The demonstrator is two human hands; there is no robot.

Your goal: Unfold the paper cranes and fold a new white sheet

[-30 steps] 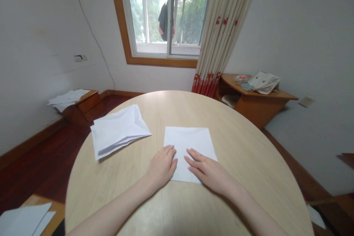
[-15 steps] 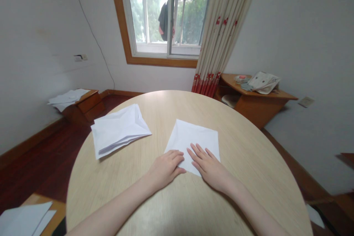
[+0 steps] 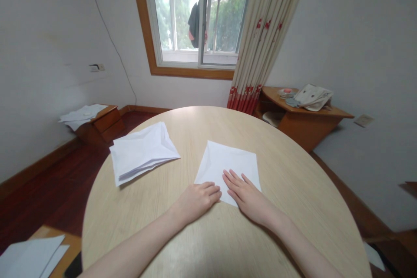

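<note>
A folded sheet of white paper (image 3: 228, 163) lies on the round wooden table (image 3: 293, 208) in front of me. My left hand (image 3: 201, 197) is at its near left edge, fingers curled and close together; the thumb is mostly hidden under them. My right hand (image 3: 244, 193) rests flat on the paper's near right part, its fingers stretched out and slightly spread. To the left on the table is a loose stack of folded white papers (image 3: 143, 150), apart from both hands.
Beyond the table are a window (image 3: 198, 17) and a long curtain (image 3: 260, 43). A low cabinet (image 3: 109, 124) with papers stands at the left. On the right, a corner desk (image 3: 306, 121) holds a cloth bag (image 3: 314, 97). More white sheets (image 3: 31, 256) lie at lower left.
My left hand has slid slightly right and toward me along the paper's near edge, its fingers more curled and the thumb tucked in. My right hand stays flat on the paper.
</note>
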